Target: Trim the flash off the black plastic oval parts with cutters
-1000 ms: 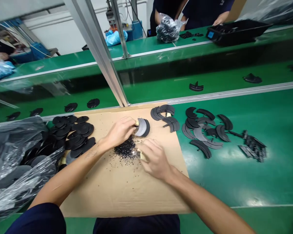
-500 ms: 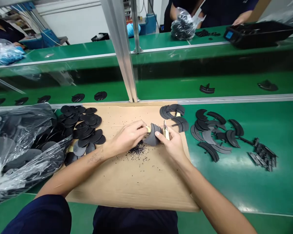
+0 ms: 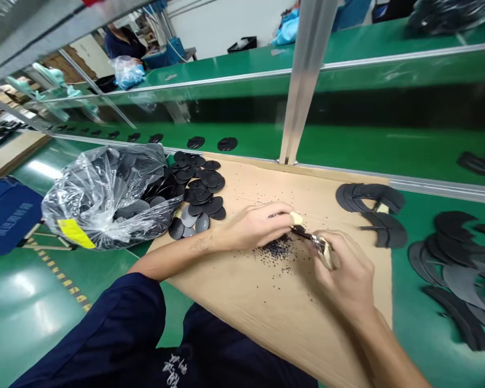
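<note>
My left hand [image 3: 258, 225] is closed over the cardboard sheet [image 3: 242, 285], fingertips pinched on a small dark piece that I can barely see. My right hand [image 3: 345, 272] is closed round a small metal cutter [image 3: 317, 243] whose tip meets the left fingertips. Below them lies a heap of black plastic trimmings [image 3: 277, 249]. A pile of black round discs [image 3: 200, 202] lies to the left of my left hand, spilling from a clear plastic bag [image 3: 109, 196].
Trimmed black crescent pieces [image 3: 372, 207] lie at the cardboard's right edge, and more [image 3: 456, 269] on the green bench. A metal post [image 3: 303, 81] stands behind the cardboard. Black discs [image 3: 212, 143] ride the green conveyor. A blue box [image 3: 6, 218] sits at the left.
The view has swung left and tilted. The large dark piece held between both hands before no longer shows; the hands have come lower over the trimmings.
</note>
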`<state>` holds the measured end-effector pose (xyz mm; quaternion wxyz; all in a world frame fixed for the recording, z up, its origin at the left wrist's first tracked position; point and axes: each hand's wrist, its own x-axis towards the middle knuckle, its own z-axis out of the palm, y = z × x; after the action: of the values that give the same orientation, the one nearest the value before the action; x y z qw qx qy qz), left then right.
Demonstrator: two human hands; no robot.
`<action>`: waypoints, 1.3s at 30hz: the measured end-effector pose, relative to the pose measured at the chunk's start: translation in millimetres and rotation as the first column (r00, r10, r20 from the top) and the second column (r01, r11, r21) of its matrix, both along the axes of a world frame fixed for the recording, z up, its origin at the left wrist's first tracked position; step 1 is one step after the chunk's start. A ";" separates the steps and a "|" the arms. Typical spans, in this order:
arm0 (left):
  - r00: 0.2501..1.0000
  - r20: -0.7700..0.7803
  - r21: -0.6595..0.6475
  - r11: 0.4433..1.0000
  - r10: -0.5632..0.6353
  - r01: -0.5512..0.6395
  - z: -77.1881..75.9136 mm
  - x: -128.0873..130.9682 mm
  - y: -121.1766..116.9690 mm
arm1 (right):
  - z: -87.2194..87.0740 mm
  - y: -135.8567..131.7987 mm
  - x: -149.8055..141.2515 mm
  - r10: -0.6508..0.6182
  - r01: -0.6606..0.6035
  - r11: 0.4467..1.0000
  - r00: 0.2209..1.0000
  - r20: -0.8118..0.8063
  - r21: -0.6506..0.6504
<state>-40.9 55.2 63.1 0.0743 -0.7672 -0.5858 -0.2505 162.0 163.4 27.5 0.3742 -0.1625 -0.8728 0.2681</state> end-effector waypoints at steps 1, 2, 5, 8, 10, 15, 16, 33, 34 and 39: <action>0.997 -0.033 -0.021 0.997 0.068 -0.069 4.0 -9.9 -8.1 | 1.2 -2.6 -0.1 0.003 -0.003 1.000 1.000 0.003 -0.022; 0.985 -0.078 -0.052 0.986 0.151 -0.156 8.5 -22.3 -17.1 | 2.9 -5.2 0.0 0.001 0.000 0.998 1.000 0.008 -0.062; 0.892 -0.277 -0.208 0.884 0.357 -0.418 19.9 -65.5 -44.6 | 8.3 -10.3 0.0 -0.030 0.037 0.971 0.999 0.032 -0.234; 0.817 -0.463 -0.339 0.783 0.344 -0.521 21.0 -95.9 -64.2 | 9.9 -10.7 -1.0 -0.055 0.067 0.925 0.998 0.043 -0.375; 0.787 -0.533 -0.358 0.760 0.310 -0.542 16.3 -102.3 -70.6 | 9.3 -10.3 -2.0 -0.057 0.069 0.898 0.998 0.042 -0.434; 0.781 -0.536 -0.321 0.779 0.321 -0.540 7.4 -99.4 -73.8 | 11.9 -12.1 -4.4 -0.058 0.066 0.851 0.998 0.033 -0.521; 0.805 -0.497 -0.317 0.796 0.324 -0.516 7.9 -98.6 -73.8 | 13.2 -12.4 -4.7 -0.053 0.058 0.842 0.998 0.025 -0.537; 0.770 0.637 -0.132 0.976 -0.050 0.172 -18.4 45.3 -15.1 | 24.6 -22.2 0.2 0.045 -0.156 0.323 0.988 -0.150 -0.933; 0.765 0.643 -0.114 0.982 -0.042 0.150 -20.7 46.5 -14.1 | 25.2 -21.8 0.5 0.039 -0.166 0.309 0.986 -0.162 -0.936; 0.698 0.714 -0.106 0.994 0.053 0.033 -20.8 27.8 -15.3 | 20.5 -15.9 2.3 -0.094 -0.096 0.453 0.983 -0.155 -0.886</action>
<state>-13.2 39.9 42.2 -0.2005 -0.6089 -0.5858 -0.4958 164.3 147.5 47.9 0.3113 -0.3083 -0.5656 0.6986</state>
